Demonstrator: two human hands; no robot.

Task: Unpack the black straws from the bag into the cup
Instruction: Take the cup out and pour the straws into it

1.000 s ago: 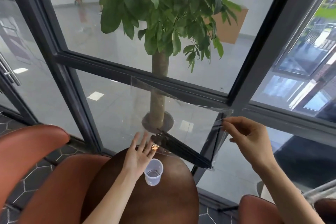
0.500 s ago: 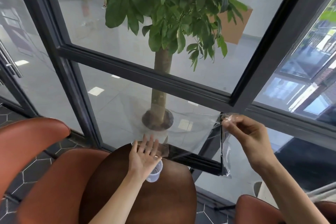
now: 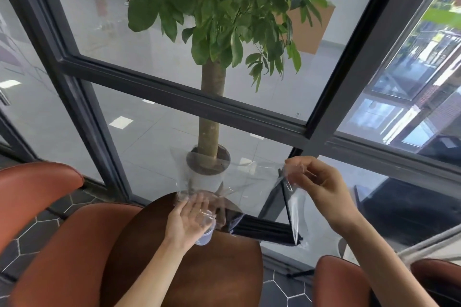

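Standing beside glazed wall (image 3: 154,137), round brown table (image 3: 224,269)

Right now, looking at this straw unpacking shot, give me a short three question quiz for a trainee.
1. True or false: the black straws already stand in the cup.
2. Which hand pinches the raised end of the clear bag? A. left hand B. right hand
3. Fill in: the cup sits on the round brown ____.

Key:
1. False; they lie inside the bag.
2. B.
3. table.
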